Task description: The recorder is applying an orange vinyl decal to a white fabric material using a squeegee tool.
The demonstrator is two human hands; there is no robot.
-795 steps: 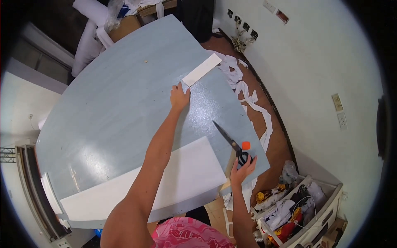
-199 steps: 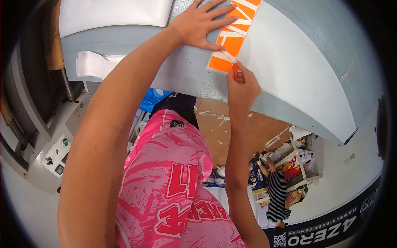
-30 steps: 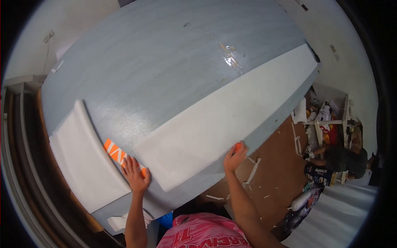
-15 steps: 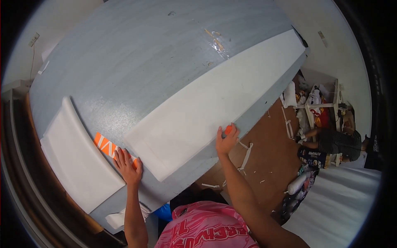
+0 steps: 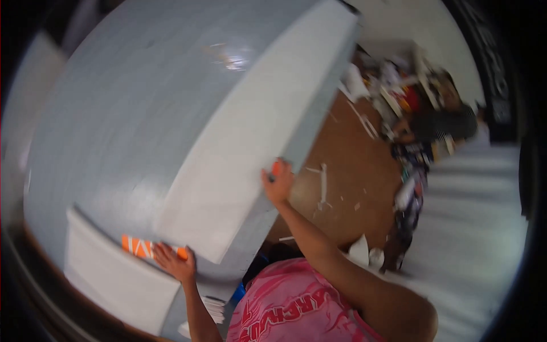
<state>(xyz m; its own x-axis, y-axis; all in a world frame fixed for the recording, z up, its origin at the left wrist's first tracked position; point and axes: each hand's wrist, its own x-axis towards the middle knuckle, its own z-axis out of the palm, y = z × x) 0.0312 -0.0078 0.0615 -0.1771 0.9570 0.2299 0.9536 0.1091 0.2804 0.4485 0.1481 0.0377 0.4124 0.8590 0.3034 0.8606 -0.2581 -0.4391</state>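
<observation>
My left hand (image 5: 172, 261) lies with its fingers stretched over one end of a flat orange strip with white marks (image 5: 135, 245). This strip rests on the grey table between two white sheets. At the right edge of the long white sheet (image 5: 239, 137), my right hand (image 5: 277, 181) is closed around a small orange object with a dark part (image 5: 277, 169); its kind is hidden by the fingers and blur. The other white sheet (image 5: 117, 285), with a curled upper edge, is left of the strip and nearer to me.
The grey table (image 5: 119, 131) has a shiny taped patch (image 5: 232, 60). White scraps (image 5: 323, 188) litter the brown floor (image 5: 342, 228). Another person (image 5: 441, 124) is by cluttered shelves on the right. A large white sheet (image 5: 473, 239) spreads at lower right; folded white pieces (image 5: 212, 308) sit near my left forearm.
The whole view has turned and blurred with my head. My right hand stays at the long sheet's right edge with the orange object, and my left hand stays on the orange strip.
</observation>
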